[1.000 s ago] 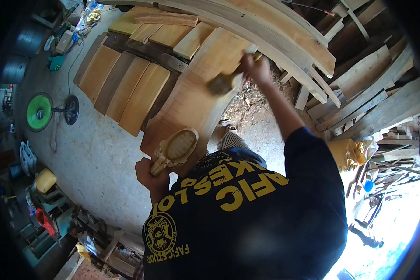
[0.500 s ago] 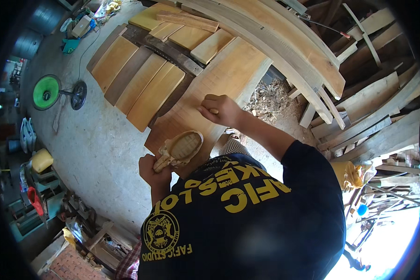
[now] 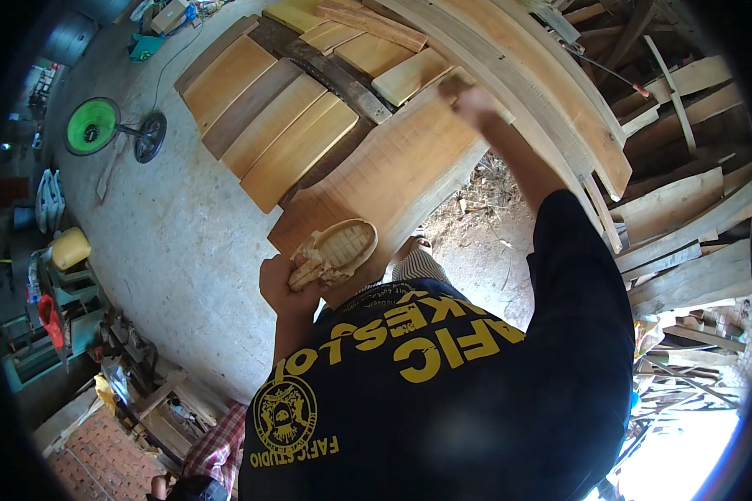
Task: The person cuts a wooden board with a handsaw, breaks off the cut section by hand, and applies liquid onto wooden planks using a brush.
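Note:
My left hand (image 3: 286,288) is wrapped round the narrow end of a pale, scoop-shaped dish (image 3: 342,248). Ragged, crusted stuff coats its grip end, and its hollow faces up over the near end of a wide wooden board (image 3: 384,171). Stretched far forward, my right hand (image 3: 475,102) is at the board's far right part, its fingers closed and blurred by motion. A small brownish patch shows at the fingertips; what it is I cannot make out.
Several planks (image 3: 301,150) lie left of the board across a dark beam (image 3: 317,65). Long timbers (image 3: 526,75) run along the right. A green fan (image 3: 92,127) stands on the concrete floor at left. At lower left another person's plaid sleeve (image 3: 217,451) shows.
My right hand has swung forward and right, from above the board's middle to its far end. My left hand keeps hold of the dish. The view has shifted slightly.

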The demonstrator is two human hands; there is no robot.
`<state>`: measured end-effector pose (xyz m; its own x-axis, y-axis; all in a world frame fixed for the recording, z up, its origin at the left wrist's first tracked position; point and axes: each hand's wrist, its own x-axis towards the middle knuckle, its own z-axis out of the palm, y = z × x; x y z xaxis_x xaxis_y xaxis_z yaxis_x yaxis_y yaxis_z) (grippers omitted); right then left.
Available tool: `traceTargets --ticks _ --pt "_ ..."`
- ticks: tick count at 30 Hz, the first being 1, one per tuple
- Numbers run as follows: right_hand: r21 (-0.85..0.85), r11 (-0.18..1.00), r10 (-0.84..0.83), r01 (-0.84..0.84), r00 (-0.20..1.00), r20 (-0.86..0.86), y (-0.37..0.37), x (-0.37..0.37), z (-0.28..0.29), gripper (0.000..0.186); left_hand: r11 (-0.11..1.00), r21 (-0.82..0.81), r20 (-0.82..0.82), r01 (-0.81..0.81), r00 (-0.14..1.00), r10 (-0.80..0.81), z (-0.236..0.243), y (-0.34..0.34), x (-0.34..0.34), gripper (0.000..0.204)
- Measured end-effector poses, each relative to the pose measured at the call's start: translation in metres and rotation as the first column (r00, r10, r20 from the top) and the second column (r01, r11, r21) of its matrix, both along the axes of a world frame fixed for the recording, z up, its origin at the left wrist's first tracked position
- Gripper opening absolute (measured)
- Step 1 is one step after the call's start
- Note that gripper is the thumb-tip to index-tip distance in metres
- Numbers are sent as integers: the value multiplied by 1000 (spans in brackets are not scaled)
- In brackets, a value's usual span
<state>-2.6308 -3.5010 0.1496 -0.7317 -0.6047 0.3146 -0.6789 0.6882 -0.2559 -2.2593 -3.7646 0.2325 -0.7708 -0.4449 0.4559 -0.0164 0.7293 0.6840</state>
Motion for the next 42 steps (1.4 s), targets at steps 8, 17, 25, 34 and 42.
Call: traceTargets --ticks 8,17,25,34,42 --pt "-593 637 -71 493 803 591 -30 60 76 41 998 48 -6 -26 1000 27 -5 -11 -3 13" --pt "-561 505 -510 655 752 419 55 -15 74 38 984 178 -15 -16 1000 19 -7 -20 -5 10" --pt "-669 380 -110 639 749 653 -10 9 60 39 996 18 -48 84 995 -83 -8 -18 -8 20" --pt "-390 697 -575 602 794 199 31 -19 90 38 981 23 -49 193 980 -191 -3 -20 -6 17" --pt "-87 832 -540 548 762 -357 88 -34 57 30 965 5 -104 261 960 -260 -1 -25 -17 19"
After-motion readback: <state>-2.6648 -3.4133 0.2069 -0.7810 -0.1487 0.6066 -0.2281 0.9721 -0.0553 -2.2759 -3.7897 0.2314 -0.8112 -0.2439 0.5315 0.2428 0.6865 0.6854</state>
